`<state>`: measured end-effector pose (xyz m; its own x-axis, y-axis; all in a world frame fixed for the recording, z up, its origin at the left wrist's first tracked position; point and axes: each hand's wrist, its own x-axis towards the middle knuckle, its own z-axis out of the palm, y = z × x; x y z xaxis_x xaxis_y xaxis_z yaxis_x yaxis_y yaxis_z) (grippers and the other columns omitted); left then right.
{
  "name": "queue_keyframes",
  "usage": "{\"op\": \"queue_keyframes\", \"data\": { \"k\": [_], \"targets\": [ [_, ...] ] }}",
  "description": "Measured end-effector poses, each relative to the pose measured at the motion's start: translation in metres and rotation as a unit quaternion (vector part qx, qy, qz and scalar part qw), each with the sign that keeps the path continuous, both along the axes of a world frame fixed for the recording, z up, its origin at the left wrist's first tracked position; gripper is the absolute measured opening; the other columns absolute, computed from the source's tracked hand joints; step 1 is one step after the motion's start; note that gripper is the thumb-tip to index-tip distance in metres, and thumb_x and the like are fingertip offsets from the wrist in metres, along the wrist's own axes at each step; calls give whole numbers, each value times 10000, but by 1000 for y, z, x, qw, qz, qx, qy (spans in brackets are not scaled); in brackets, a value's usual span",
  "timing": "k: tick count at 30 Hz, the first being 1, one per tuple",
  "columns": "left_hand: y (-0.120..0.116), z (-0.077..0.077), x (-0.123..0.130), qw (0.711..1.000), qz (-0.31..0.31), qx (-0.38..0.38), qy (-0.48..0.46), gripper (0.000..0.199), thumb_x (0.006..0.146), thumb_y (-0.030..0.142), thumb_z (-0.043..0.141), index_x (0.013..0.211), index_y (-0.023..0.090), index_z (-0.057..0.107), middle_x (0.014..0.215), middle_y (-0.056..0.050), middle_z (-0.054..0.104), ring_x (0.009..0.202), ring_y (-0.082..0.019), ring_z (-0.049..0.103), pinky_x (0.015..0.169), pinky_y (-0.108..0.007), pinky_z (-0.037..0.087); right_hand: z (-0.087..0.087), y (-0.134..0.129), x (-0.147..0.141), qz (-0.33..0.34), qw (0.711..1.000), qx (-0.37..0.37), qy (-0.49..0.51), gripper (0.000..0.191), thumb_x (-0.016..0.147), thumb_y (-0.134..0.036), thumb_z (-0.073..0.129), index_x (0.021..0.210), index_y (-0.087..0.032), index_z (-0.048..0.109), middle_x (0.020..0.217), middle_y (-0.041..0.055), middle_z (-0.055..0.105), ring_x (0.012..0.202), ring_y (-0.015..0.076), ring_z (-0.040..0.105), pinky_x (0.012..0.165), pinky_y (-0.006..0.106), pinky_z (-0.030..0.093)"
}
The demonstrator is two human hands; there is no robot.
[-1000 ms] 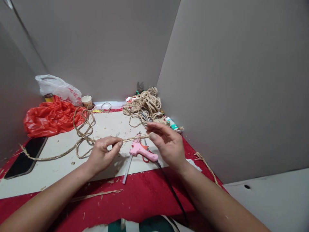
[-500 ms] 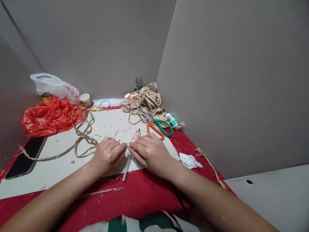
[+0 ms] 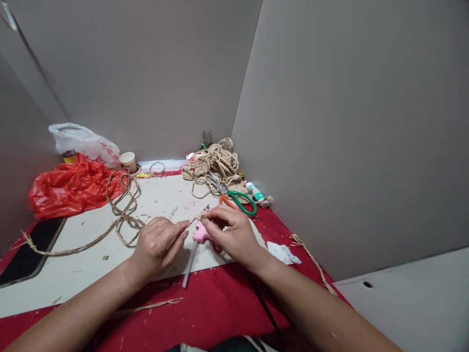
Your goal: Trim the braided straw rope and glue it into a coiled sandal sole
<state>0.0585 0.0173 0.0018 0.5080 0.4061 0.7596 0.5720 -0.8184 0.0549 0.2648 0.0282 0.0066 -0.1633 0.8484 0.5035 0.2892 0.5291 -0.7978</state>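
Observation:
Between my hands runs a short stretch of twisted straw cord (image 3: 195,219). My left hand (image 3: 160,244) pinches it at the left, and my right hand (image 3: 231,233) has its end between thumb and fingers. More braided rope (image 3: 122,212) lies in loops on the white board (image 3: 88,254), beyond my left hand. Under the cord and partly behind my right hand is a pink glue gun (image 3: 201,232), with a clear stick (image 3: 189,264) reaching toward me. Scissors with green and orange handles (image 3: 244,201) lie just past my right hand.
A heap of braided cord (image 3: 216,161) is at the back, beside a white-and-green bottle (image 3: 255,191). Red plastic bag (image 3: 73,188), paper cup (image 3: 128,160) and dark phone (image 3: 31,252) are at the left. A crumpled tissue (image 3: 283,253) lies at the right on red cloth (image 3: 205,313).
My hands have moved slightly apart, showing more of the cord between them. More of the pink glue gun shows now. The whole view has shifted a little.

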Motion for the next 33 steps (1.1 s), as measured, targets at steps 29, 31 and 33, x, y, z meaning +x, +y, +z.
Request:
{"op": "queue_keyframes", "data": {
  "k": [29,31,33],
  "targets": [
    [-11,36,5,920,44,-355,-157,317,898,294,609,1180,155,652,1121,-114,705,644,-106,652,591,-225,535,5,-8,-9,156,923,-305,176,356,652,-447,811,702,-151,620,521,-47,595,455,70,549,480,182,431],
    [-11,34,4,945,66,-270,-170,293,888,235,619,1169,156,643,1127,-110,688,749,-123,666,687,-242,547,4,-8,-9,149,924,-304,180,354,654,-448,809,701,-153,619,536,-42,604,456,74,552,478,187,433],
    [-14,30,4,971,84,-135,-176,305,866,153,627,1170,164,616,1092,-97,683,838,-138,663,789,-269,537,4,-7,-10,139,924,-299,192,345,667,-441,804,704,-157,612,546,-38,617,448,72,549,469,186,432]
  ]
}}
